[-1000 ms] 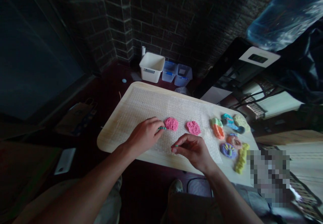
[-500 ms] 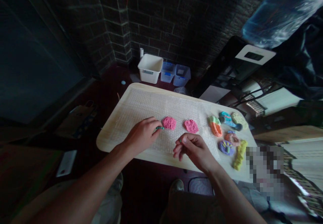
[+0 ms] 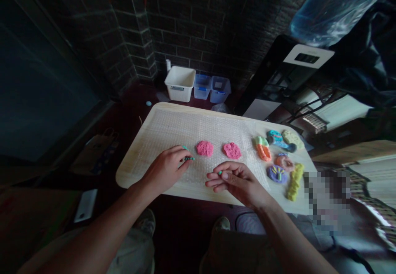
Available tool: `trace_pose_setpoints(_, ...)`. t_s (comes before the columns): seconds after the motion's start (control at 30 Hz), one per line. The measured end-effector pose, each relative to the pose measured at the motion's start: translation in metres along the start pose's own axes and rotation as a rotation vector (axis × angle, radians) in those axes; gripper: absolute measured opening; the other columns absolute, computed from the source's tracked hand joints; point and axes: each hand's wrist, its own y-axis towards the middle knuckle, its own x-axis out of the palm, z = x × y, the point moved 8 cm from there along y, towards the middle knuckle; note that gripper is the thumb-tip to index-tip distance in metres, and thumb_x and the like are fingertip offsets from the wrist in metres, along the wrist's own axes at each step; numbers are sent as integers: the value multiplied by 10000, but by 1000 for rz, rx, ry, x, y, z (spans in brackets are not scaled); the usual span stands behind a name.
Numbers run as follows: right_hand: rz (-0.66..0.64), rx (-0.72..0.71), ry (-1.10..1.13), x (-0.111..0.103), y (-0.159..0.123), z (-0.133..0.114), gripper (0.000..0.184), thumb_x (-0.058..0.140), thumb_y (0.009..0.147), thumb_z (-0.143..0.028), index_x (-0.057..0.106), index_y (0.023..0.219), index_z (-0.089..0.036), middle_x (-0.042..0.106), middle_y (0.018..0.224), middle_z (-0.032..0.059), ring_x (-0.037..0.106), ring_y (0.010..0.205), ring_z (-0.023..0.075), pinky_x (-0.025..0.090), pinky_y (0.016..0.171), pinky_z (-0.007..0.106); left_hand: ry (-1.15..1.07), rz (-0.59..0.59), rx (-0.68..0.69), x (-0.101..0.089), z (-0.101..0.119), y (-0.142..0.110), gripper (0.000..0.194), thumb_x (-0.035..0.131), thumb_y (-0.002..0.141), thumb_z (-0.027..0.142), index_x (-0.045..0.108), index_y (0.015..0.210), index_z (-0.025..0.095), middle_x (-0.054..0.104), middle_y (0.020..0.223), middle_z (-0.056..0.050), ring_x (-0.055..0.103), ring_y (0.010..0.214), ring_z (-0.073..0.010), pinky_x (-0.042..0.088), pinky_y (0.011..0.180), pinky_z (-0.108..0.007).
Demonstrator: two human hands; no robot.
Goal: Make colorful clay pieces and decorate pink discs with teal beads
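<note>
My left hand, above the bubble wrap, is closed on a thin green clay strip with a beaded look. Another bit of green shows behind its knuckles. My right hand pinches a small green clay ball between thumb and forefinger, the other fingers loosely curled. Beyond the hands, two rough pink clay pieces lie apart on the wrap: a left pink piece and a right pink piece.
Bubble wrap covers much of the pale table. Several coloured clay shapes sit at its right end, among them an orange-and-green one, a purple disc and a yellow strip. Behind the table stands a white bin.
Both hands have shifted slightly left in view, and the whole view has shifted a little too. The small green ball now shows more plainly at my right fingertips.
</note>
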Motion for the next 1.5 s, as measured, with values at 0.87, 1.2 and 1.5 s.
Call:
trace_pose_setpoints(0.87,237,-93,92,-50,22,-5,401,813,844,-558,743,776,-169,745,579,38,683,458,141,493,397,187,-1170,-135,-572,51,-15,3,251,700,902,409,730,886,160,757,944,-93,646,752,-156,469,644,-280)
trace_pose_setpoints(1.2,168,-230,109,-31,0,-26,242,996,663,-271,778,763,-237,798,743,-17,738,626,98,573,577,156,-1199,-74,-594,45,-28,0,249,764,855,393,733,875,147,748,911,-79,642,753,-145,441,646,-263)
trace_pose_setpoints(1.5,73,-114,154,-13,10,-14,192,838,890,-350,785,929,-169,842,803,70,821,708,166,612,576,159,-1179,-35,-611,38,-41,-3,257,765,849,402,749,862,146,739,927,-75,622,747,-141,432,651,-262)
